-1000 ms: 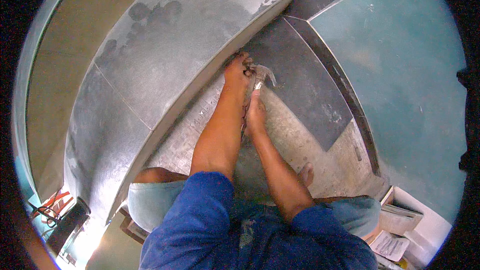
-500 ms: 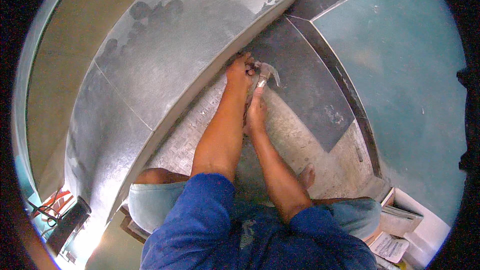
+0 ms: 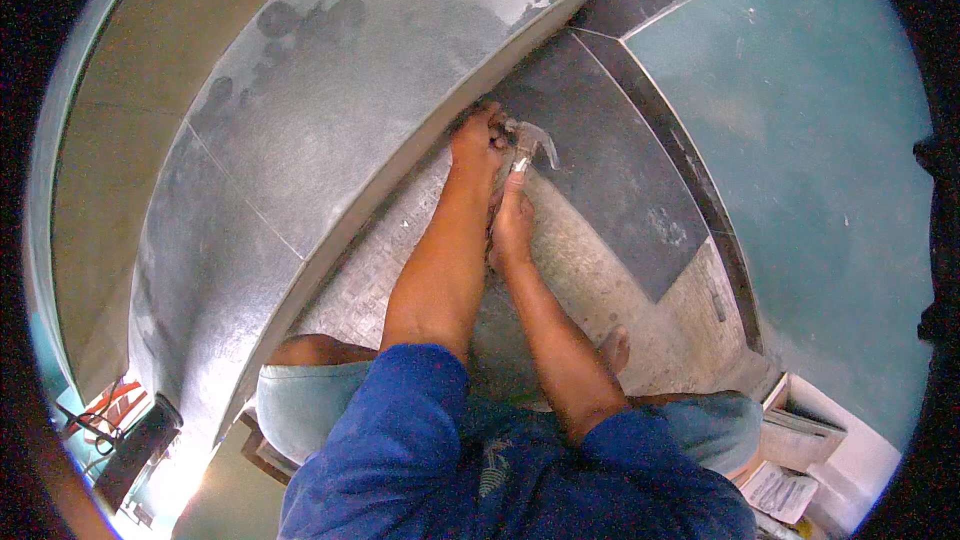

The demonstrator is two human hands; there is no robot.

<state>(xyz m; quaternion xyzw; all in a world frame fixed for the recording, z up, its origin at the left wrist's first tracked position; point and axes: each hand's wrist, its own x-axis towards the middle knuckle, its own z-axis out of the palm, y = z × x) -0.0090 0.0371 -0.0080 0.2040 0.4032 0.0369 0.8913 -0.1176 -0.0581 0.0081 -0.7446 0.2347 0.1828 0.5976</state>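
Note:
My right hand (image 3: 512,227) is wrapped round the handle of a claw hammer (image 3: 537,143), its thumb lying along the shaft towards the metal head. Just ahead and to the left, my left hand (image 3: 478,133) is closed low against the side of the raised grey slab (image 3: 330,105). Whatever it grips is mostly hidden by the fingers and the wrist. The hammer's striking face is close beside the left fingers. Below both hands lies a rough, pale bare patch of floor (image 3: 580,240), bordered by a dark grey floor tile (image 3: 610,160).
Dark skirting tiles (image 3: 690,175) run along the teal wall (image 3: 810,140) on the right. A box of papers and other items (image 3: 805,440) stands at the lower right. Black-handled scissors or cables and a dark cylinder (image 3: 140,445) are at the lower left. My bare foot (image 3: 615,350) rests on the floor.
The hammer head has shifted very slightly left, towards my left hand. Both hands keep their grip and place otherwise.

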